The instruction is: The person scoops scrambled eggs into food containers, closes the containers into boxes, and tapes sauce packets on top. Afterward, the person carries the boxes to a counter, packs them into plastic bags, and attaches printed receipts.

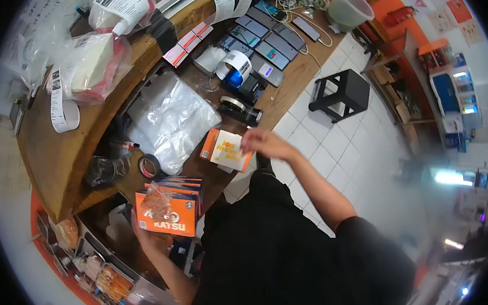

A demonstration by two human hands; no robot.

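- The orange card stack (pixel 177 221) is at the lower left of the frame, with several orange and dark-blue leaves gathered in it and fanned toward the upper right. A small clear packet (pixel 156 202) of brownish bits lies on its front leaf.
- A separate orange card (pixel 208 145) lies near the centre, apart from the stack, with a cream card (pixel 228 148) over it. Work with the cards looks partway along; how many leaves remain to be handled cannot be told.
- The stack's printed face looks up at the camera, its lettering upright and its top edge toward the top of the frame. Its long axis runs left to right, dipping slightly rightward.
- The separate card's long axis slants from upper left to lower right.
- The left hand (pixel 147 236) is closed around the stack's left and lower edges.
- The right hand (pixel 269 145) has bent fingers at the cream card's right side; whether they pinch it cannot be told.
- Above the stack and to its left sits a tape roll (pixel 149 166); clear plastic bags (pixel 169 120) lie further up.
- Phones (pixel 274 53) cover part of the counter (pixel 285 97) at the upper centre; a black stool (pixel 352 94) stands to the right on the tiled floor (pixel 333 144).
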